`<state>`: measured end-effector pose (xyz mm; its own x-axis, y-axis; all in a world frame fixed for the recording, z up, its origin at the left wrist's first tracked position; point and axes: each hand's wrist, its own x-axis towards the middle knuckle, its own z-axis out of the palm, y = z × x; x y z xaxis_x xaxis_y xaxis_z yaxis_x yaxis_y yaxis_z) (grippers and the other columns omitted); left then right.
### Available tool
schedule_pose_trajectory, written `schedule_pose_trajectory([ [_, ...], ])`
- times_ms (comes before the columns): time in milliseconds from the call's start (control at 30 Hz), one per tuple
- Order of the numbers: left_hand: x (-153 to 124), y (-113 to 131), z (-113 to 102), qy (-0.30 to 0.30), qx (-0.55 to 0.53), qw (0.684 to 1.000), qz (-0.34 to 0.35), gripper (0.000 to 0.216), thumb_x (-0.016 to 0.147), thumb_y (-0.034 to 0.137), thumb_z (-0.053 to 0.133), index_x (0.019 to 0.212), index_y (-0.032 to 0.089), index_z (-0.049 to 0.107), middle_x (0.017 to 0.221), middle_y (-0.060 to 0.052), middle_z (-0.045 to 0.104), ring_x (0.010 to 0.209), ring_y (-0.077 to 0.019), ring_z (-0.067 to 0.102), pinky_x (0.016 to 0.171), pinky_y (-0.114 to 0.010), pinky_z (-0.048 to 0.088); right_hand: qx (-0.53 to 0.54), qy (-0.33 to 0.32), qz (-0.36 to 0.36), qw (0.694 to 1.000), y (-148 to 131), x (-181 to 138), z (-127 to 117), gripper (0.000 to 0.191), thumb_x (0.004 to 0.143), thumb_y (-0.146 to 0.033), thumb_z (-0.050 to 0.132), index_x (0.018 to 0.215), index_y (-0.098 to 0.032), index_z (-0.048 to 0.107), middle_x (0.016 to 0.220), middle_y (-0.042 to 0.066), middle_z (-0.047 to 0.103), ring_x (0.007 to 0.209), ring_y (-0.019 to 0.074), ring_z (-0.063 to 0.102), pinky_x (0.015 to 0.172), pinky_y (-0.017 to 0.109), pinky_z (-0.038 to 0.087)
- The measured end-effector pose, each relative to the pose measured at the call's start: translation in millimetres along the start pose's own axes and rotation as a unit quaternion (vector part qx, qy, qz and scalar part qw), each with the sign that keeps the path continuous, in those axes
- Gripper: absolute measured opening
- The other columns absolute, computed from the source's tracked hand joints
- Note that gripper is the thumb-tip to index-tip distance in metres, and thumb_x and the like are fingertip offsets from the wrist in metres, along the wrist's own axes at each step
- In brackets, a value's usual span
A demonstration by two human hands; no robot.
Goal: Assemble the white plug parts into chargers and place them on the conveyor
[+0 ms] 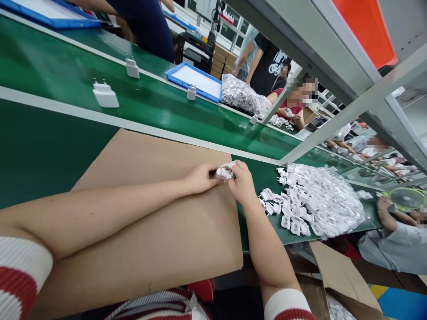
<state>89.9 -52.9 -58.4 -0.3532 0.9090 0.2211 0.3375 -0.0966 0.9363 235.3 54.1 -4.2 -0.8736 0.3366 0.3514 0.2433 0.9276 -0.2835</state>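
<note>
My left hand (200,178) and my right hand (243,183) meet over the far edge of a brown cardboard sheet (160,222). Both pinch a small white plastic part (224,172) between their fingertips. Just right of my right hand lies a heap of the same white plastic parts (289,212), spilling from a clear plastic bag (327,200) on the green table.
A green conveyor belt (66,71) carries three white plug adapters (105,94), spaced apart. Blue trays (196,81) and another bag of parts (243,98) lie beyond it. Other people stand or sit along the far side. Grey frame bars (333,129) cross at the right.
</note>
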Motion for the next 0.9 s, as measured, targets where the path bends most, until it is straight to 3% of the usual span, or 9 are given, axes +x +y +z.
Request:
schedule_pose_trajectory([
  [267, -1, 3, -1, 0.006, 0.015, 1.0, -0.003, 0.037, 0.076, 0.052, 0.073, 0.089, 0.017, 0.073, 0.089, -0.006, 0.076, 0.084, -0.0276, 0.07, 0.075, -0.036, 0.053, 0.02, -0.004, -0.012, 1.0, 4, 4, 3, 0.037, 0.075, 0.001, 0.05, 0.099, -0.019, 0.069, 0.094, 0.007, 0.058, 0.093, 0.024, 0.052, 0.081, 0.034, 0.045],
  [500, -1, 5, 0, 0.006, 0.032, 0.999, -0.018, 0.035, 0.075, 0.049, 0.07, 0.088, 0.017, 0.071, 0.088, -0.007, 0.075, 0.086, -0.0294, 0.07, 0.076, -0.038, 0.052, 0.003, -0.027, 0.004, 1.0, 6, 11, 2, 0.024, 0.075, -0.001, 0.051, 0.082, -0.019, 0.067, 0.087, 0.005, 0.054, 0.086, 0.0217, 0.051, 0.074, 0.032, 0.04],
  [767, -1, 4, 1, 0.005, 0.056, 0.998, -0.032, 0.039, 0.074, 0.054, 0.07, 0.088, 0.017, 0.071, 0.09, -0.008, 0.076, 0.086, -0.0302, 0.071, 0.079, -0.04, 0.053, 0.004, -0.017, -0.014, 1.0, 13, 10, 6, 0.024, 0.078, -0.003, 0.054, 0.085, -0.019, 0.07, 0.091, 0.005, 0.058, 0.093, 0.0217, 0.053, 0.079, 0.031, 0.042],
  [900, -1, 3, 0, 0.0, 0.075, 0.997, -0.029, 0.043, 0.075, 0.058, 0.07, 0.089, 0.018, 0.072, 0.092, -0.009, 0.078, 0.088, -0.0317, 0.072, 0.08, -0.041, 0.055, 0.021, -0.012, 0.008, 1.0, 14, 11, 9, 0.021, 0.076, -0.004, 0.055, 0.081, -0.019, 0.069, 0.088, 0.004, 0.057, 0.086, 0.0205, 0.053, 0.075, 0.03, 0.041],
])
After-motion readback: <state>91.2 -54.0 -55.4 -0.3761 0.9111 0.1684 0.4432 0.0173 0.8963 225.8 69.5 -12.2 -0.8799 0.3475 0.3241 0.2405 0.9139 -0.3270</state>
